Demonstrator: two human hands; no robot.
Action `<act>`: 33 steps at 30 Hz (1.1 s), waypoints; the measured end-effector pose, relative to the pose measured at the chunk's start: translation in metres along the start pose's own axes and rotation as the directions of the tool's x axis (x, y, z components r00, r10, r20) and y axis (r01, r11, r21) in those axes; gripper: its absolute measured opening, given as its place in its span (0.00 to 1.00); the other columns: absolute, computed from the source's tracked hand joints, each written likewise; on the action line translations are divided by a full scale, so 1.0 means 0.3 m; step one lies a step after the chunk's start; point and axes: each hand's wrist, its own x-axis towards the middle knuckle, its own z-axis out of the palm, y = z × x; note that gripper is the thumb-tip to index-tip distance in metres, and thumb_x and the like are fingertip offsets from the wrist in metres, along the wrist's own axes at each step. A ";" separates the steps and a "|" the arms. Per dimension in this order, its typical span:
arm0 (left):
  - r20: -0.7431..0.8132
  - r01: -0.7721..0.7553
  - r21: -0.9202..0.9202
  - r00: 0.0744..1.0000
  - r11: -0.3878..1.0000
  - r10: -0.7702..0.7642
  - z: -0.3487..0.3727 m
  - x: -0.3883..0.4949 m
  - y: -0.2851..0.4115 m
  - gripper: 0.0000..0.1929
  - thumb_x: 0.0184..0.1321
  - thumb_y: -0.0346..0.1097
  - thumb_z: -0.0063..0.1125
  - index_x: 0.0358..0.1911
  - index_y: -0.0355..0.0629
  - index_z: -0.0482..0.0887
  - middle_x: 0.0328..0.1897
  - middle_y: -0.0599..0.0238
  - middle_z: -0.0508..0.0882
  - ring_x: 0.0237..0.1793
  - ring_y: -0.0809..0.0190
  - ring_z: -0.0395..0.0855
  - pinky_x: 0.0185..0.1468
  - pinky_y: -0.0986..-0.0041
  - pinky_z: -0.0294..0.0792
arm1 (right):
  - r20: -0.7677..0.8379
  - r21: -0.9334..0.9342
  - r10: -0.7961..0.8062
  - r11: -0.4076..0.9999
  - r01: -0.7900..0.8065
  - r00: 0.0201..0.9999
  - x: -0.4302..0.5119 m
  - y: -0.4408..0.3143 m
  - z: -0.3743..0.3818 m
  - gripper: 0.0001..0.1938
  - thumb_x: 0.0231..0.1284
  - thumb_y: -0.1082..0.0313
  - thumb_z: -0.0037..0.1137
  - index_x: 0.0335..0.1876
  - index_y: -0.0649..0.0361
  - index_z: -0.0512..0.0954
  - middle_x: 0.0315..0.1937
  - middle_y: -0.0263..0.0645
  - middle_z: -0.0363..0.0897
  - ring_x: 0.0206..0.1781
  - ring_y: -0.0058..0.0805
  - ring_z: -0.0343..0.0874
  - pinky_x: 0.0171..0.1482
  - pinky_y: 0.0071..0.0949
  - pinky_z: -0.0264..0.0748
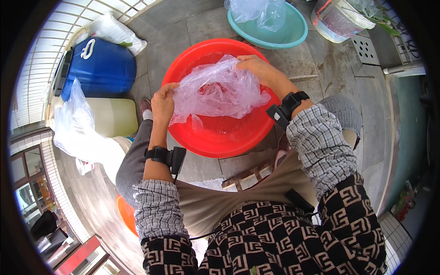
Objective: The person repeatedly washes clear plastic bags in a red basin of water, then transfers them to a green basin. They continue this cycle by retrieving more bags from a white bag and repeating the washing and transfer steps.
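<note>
A clear plastic bag, crumpled and pinkish over the red behind it, is stretched between my two hands above a round red plastic basin. My left hand pinches its left edge near the basin's rim. Fingers of my right hand grip the bag's upper right edge. Between them the plastic gapes in a loose opening, and some of its folds hang low over the basin. Whether the bag touches the basin's bottom is hard to tell. A little liquid seems to lie in the basin.
Beyond the basin stands a turquoise basin with clear plastic bags over its rim. A blue barrel and a yellowish plastic container are at left. A white bucket stands at far right. An orange basin is beside my left leg.
</note>
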 end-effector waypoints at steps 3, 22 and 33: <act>-0.222 0.008 -0.079 0.975 0.997 -0.025 0.082 0.091 -0.017 0.14 0.67 0.29 0.47 0.46 0.42 0.89 0.31 0.54 0.88 0.37 0.52 0.88 0.49 0.66 0.75 | -0.366 -0.485 -0.302 0.869 0.097 0.880 0.000 0.013 0.049 0.18 0.60 0.69 0.59 0.57 0.58 0.77 0.52 0.45 0.80 0.53 0.35 0.80 0.51 0.34 0.78; 0.416 -0.160 0.541 0.904 0.826 -0.097 0.527 -0.067 -0.160 0.44 0.45 0.35 0.75 0.70 0.64 0.69 0.82 0.58 0.50 0.66 0.31 0.66 0.61 0.45 0.75 | -0.186 -0.976 0.030 0.106 -0.188 0.982 0.062 0.327 0.020 0.55 0.42 0.59 0.79 0.79 0.30 0.54 0.83 0.48 0.32 0.61 0.59 0.78 0.59 0.49 0.77; 0.626 -0.288 0.560 0.762 0.777 -0.168 0.559 0.034 -0.315 0.29 0.56 0.31 0.56 0.65 0.53 0.77 0.61 0.45 0.81 0.59 0.41 0.80 0.61 0.55 0.75 | -0.238 -0.963 0.021 0.123 -0.239 0.971 0.140 0.383 -0.030 0.29 0.71 0.64 0.40 0.76 0.29 0.60 0.80 0.53 0.46 0.68 0.61 0.71 0.64 0.54 0.71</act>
